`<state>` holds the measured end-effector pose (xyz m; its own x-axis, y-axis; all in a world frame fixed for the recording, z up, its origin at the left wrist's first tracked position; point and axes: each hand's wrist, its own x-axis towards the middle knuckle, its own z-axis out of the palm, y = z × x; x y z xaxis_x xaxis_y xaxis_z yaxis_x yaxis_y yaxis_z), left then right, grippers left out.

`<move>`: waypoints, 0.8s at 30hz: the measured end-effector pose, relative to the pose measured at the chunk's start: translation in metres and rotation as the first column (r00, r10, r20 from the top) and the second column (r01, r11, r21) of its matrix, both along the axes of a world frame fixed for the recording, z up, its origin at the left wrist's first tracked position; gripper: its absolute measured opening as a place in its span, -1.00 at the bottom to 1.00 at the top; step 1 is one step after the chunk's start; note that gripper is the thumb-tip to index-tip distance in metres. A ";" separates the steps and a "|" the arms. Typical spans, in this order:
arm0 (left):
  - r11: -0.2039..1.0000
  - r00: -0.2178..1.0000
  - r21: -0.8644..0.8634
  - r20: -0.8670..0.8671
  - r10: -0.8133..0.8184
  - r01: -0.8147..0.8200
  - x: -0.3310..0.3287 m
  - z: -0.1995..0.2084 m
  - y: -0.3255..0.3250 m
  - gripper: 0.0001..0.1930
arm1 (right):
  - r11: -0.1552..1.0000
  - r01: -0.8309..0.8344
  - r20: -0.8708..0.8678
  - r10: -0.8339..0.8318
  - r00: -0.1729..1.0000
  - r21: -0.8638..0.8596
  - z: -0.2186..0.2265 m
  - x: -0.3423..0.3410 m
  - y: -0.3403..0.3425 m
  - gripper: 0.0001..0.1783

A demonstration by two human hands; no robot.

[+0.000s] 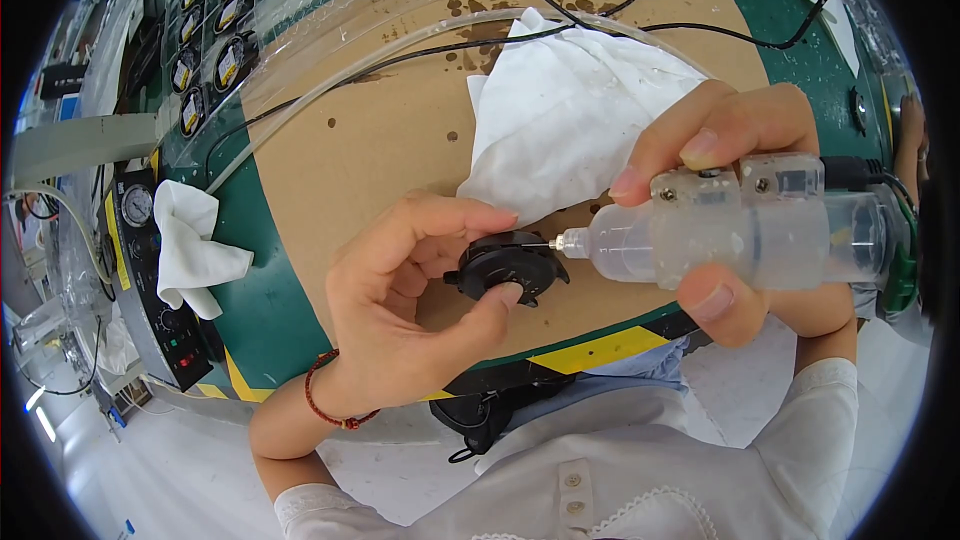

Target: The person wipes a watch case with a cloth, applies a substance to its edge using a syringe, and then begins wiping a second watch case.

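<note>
black round part (505, 270) was up off the desk (270, 300), above the brown sheet (390, 160) near its front edge, pinched between the thumb and fingers of the left hand (395, 300). at its rim was the thin needle (540, 244) of a translucent syringe (625, 240), whether touching i couldn't tell; the right hand (765, 125) gripped the barrel, thumb below, fingers above. the step in hand looked like applying something along that rim, though no fluid showed. the next move seemed to call for a steady tip and perhaps a small turn of the part. beyond the hands lay a crumpled white cloth (570, 110); farther left, a folded cloth (200, 255) sat beside a control box (145, 265).
</note>
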<state>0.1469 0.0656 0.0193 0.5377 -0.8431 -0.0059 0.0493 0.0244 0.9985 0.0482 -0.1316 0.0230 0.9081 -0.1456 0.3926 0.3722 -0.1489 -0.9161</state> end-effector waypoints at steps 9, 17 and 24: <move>1.000 1.000 -0.011 -0.014 0.005 -0.005 0.000 0.000 0.000 -0.61 | 0.999 -0.024 0.005 0.024 1.000 -0.032 0.001 0.001 -0.003 -0.43; 1.000 1.000 -0.019 -0.008 0.008 -0.008 0.001 -0.001 0.001 -0.61 | 1.000 0.006 -0.016 -0.005 1.000 0.014 -0.001 0.001 0.000 -0.43; 1.000 1.000 -0.022 -0.013 0.013 -0.013 0.001 -0.001 0.001 -0.61 | 1.000 0.008 -0.038 -0.008 0.999 0.015 0.002 -0.001 0.001 -0.44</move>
